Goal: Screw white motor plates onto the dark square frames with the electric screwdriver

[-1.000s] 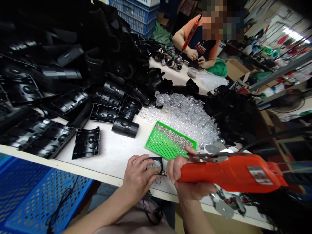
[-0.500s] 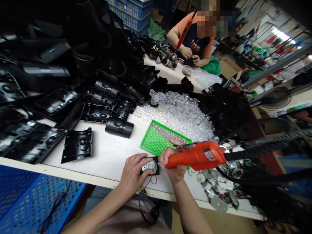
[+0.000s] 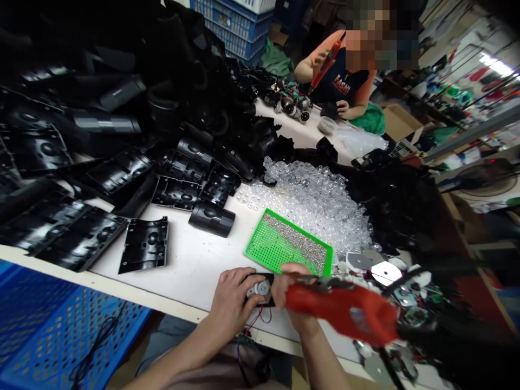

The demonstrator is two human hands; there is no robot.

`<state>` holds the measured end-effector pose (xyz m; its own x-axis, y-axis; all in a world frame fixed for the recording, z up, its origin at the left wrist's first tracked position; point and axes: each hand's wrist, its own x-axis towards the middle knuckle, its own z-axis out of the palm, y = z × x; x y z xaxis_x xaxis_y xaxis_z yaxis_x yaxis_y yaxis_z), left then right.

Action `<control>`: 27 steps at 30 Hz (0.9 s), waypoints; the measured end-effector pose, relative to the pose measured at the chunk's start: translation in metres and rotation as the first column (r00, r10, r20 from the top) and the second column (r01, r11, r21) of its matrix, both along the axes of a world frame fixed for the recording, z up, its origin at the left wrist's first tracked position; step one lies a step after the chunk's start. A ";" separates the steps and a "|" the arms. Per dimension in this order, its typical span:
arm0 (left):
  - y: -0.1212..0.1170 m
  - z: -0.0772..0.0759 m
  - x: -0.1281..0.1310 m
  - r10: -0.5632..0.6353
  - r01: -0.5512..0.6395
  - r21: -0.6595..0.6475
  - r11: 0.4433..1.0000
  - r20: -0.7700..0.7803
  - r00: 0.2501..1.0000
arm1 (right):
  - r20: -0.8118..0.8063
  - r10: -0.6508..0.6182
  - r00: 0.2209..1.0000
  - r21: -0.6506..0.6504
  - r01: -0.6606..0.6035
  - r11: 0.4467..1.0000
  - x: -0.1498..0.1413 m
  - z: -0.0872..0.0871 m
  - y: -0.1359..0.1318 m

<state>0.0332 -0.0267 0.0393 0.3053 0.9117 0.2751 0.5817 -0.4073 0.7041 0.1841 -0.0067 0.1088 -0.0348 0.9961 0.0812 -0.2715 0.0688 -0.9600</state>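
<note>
Nearest, at 6 o'clock, the left hand (image 3: 232, 297) is closed, fingers curled over a black square plate (image 3: 252, 279) that carries one round metal part (image 3: 263, 288). Red and black wires (image 3: 260, 319) run from there to one small green circuit board (image 3: 244, 338) at the table's edge. Just beside it, the right hand (image 3: 296, 292) grips one blurred orange-red corded power tool (image 3: 341, 306), its nose pointing at the plate.

At 7 o'clock sits a blue perforated crate (image 3: 69, 336). At 3 o'clock lie two pale metal discs (image 3: 359, 261). At 12 o'clock, one green perforated tray (image 3: 288, 244) bears silvery parts, with a heap of clear plastic domes (image 3: 309, 211) behind it. At 11 o'clock are one black cylinder (image 3: 211, 218) and at least six black housing shells (image 3: 144, 245). Farther off, at 1 o'clock, a co-worker (image 3: 345, 81) raises one hand, holding a red pen-shaped tool (image 3: 325, 64).
</note>
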 end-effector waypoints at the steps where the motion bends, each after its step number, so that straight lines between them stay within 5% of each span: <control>1: 0.000 0.000 0.000 0.007 -0.007 -0.003 1.000 0.001 1.000 | -0.040 -0.007 0.999 0.055 0.009 0.998 0.001 0.006 0.007; 5: -0.001 -0.003 0.000 0.013 -0.012 -0.040 0.999 0.012 1.000 | -0.116 -0.090 0.989 0.240 0.116 0.964 0.003 0.011 0.051; 9: -0.001 -0.008 -0.001 0.041 -0.036 -0.102 0.994 0.047 0.998 | -0.009 -0.149 0.989 0.185 0.148 0.972 0.002 -0.010 0.087; 21: -0.002 -0.015 0.000 0.051 -0.047 -0.101 0.994 0.042 0.998 | -0.001 -0.097 0.995 0.223 0.095 0.970 0.001 -0.036 0.096; 24: -0.002 -0.015 0.000 0.061 -0.056 -0.113 0.992 0.044 0.997 | -0.006 -0.108 0.994 0.232 0.107 0.967 0.001 -0.023 0.095; 27: -0.002 -0.012 0.001 0.055 -0.046 -0.138 0.989 0.057 0.997 | -0.076 -0.168 0.983 0.265 0.182 0.947 -0.002 0.011 0.082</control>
